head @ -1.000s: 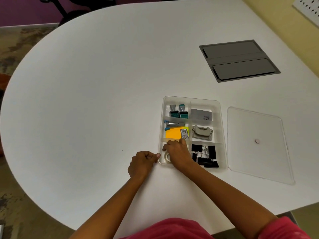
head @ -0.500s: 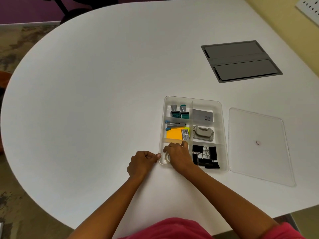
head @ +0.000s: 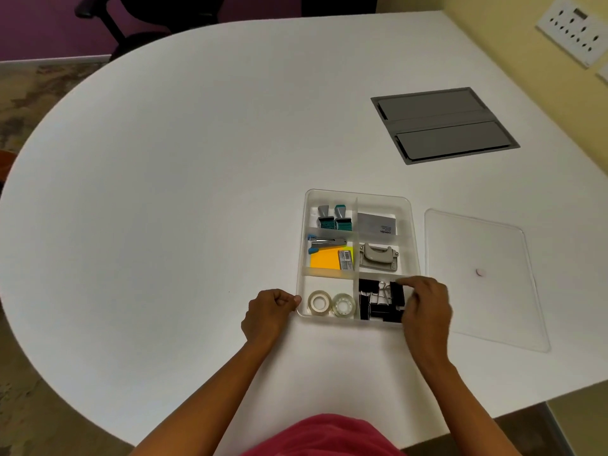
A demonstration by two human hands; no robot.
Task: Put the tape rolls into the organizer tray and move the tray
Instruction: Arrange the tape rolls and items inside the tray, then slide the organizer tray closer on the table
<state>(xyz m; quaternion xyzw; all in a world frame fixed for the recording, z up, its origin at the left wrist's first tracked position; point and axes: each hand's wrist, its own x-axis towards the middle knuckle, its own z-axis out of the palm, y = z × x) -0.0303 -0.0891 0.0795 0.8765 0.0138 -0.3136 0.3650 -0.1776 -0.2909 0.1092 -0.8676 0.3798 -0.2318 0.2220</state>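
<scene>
1. A person's left hand [head: 268, 312] is curled into a loose fist on the white table [head: 158, 199]. Its thumb tip touches the near-left corner of the clear organizer tray [head: 415, 232]; nothing shows inside the fist.
2. The tray's near-left compartment holds two clear tape rolls [head: 331, 303], lying flat side by side and just touching.
3. Behind them, the middle-left compartment holds an orange sticky-note pad [head: 324, 260] with a small barcoded packet [head: 345, 260] lying on it; the packet's print is too small to read. A silver stapler with blue ends [head: 325, 242] lies along the far side of that compartment.
4. The far-left compartment contains two stamps [head: 334, 218], one grey-handled and one teal-handled, standing side by side.
5. The far-right compartment holds a grey card box [head: 375, 222] bearing small print that appears to read "camlin"; the rest is illegible.
6. The middle-right compartment holds a grey hole punch [head: 377, 257].
7. The near-right compartment is packed with black binder clips [head: 378, 302].
8. The right hand [head: 426, 307] is cupped over the tray's near-right edge, fingertips at the divider above the clips; whether it is actually gripping the wall cannot be told.
9. A clear lid [head: 483, 311] with a small round knob [head: 480, 272] lies flat on the table just right of the tray.
10. A grey cable hatch [head: 444, 125] is set into the tabletop farther back.
11. A white socket panel [head: 574, 29] is mounted on the yellow wall at upper right.
</scene>
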